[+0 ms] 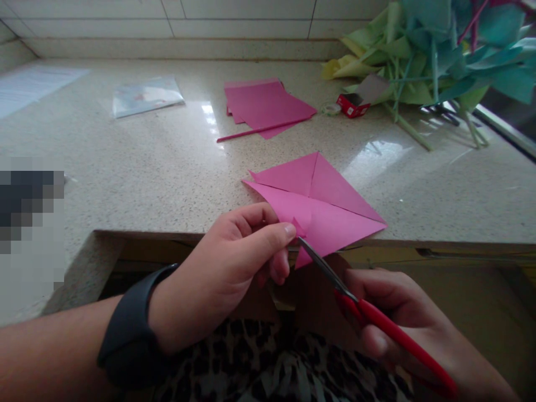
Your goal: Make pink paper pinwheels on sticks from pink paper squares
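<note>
A square of pink paper (330,215) with crease lines lies partly over the counter's front edge. My left hand (234,262) pinches its near corner between thumb and fingers. In my right hand (402,312) is a pair of scissors (377,312) with red handles. The blades point up and left, and their tips reach the paper right beside my left thumb. A cut runs in from the near corner there, with a small flap of paper standing up by the thumb. My left fingertips partly hide the cut and the paper's underside.
Behind the paper lie stacked pink sheets (268,103) and a thin pink stick (243,134). A tape roll (330,109), small red box (353,106) and paper flowers (435,61) are at the back right. A clear packet (146,97) and white sheet (37,86) lie left.
</note>
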{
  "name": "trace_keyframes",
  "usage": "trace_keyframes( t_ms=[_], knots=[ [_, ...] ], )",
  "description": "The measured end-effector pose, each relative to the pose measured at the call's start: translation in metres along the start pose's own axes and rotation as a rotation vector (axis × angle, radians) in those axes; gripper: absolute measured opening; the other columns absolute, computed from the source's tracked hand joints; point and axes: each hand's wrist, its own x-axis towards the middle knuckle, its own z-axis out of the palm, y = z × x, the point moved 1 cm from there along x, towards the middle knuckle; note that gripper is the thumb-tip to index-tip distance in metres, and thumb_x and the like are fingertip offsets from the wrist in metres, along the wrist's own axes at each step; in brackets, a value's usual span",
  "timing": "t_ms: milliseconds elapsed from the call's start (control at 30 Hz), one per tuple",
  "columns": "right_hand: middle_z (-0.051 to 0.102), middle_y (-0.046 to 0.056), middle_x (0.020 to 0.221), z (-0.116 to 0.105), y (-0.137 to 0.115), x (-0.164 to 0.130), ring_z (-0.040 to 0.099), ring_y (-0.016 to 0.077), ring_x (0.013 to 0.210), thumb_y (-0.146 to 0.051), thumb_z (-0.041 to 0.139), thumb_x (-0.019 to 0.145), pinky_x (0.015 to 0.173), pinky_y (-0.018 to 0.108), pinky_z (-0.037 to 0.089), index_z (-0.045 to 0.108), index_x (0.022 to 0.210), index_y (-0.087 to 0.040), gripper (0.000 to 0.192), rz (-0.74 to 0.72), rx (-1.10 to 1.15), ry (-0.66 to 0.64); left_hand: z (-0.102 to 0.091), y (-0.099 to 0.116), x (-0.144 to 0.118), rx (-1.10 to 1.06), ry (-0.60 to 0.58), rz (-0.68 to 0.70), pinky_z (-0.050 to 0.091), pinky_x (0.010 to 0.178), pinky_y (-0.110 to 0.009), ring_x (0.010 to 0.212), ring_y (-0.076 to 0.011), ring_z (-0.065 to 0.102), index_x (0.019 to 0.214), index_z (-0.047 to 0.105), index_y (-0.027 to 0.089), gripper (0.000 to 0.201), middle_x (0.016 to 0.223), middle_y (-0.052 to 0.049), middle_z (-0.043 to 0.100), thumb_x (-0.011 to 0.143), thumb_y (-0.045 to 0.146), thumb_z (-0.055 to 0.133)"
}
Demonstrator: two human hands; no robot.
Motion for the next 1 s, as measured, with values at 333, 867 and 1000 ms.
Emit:
trace_keyframes(
  t_ms=[333, 867, 1000],
  knots=[
    [0.048, -0.001, 0.067, -0.0048, -0.0053, -0.0044, 0.040, 0.0133, 0.062, -0.065, 0.079, 0.070, 0.053, 0.025, 0.032, 0.053, 0.066, -0.020, 0.052, 0.032, -0.076, -0.004, -0.0006, -0.0026, 0.0011, 0.002, 0.014, 0.013, 0.038, 0.048, -0.017, 0.049, -0.0073, 0.048, 0.074, 0.060, 0.018, 0.024, 0.056, 0.003, 0.060, 0.095, 0.030, 0.060],
    [0.044, -0.003, 0.066, -0.0004, -0.0015, -0.0060, 0.033, 0.0089, 0.057, -0.055, 0.078, 0.077, 0.049, 0.022, 0.026, 0.051, 0.070, -0.020, 0.045, -0.146, 0.086, 0.074, -0.0012, -0.0027, 0.0024, 0.106, 0.011, -0.054, 0.042, 0.045, -0.010, 0.051, -0.0038, 0.053, 0.091, 0.067, 0.013, 0.017, 0.067, 0.002, 0.066, 0.088, 0.029, 0.072],
    [0.042, -0.005, 0.062, -0.0031, 0.0012, -0.0049, 0.030, 0.0072, 0.051, -0.053, 0.076, 0.081, 0.042, 0.022, 0.021, 0.052, 0.070, -0.020, 0.042, -0.184, 0.069, 0.086, -0.0012, -0.0039, 0.0010, 0.100, -0.006, -0.039, 0.043, 0.045, -0.011, 0.053, -0.0043, 0.054, 0.096, 0.066, 0.013, 0.019, 0.071, 0.001, 0.067, 0.086, 0.025, 0.075]
  ],
)
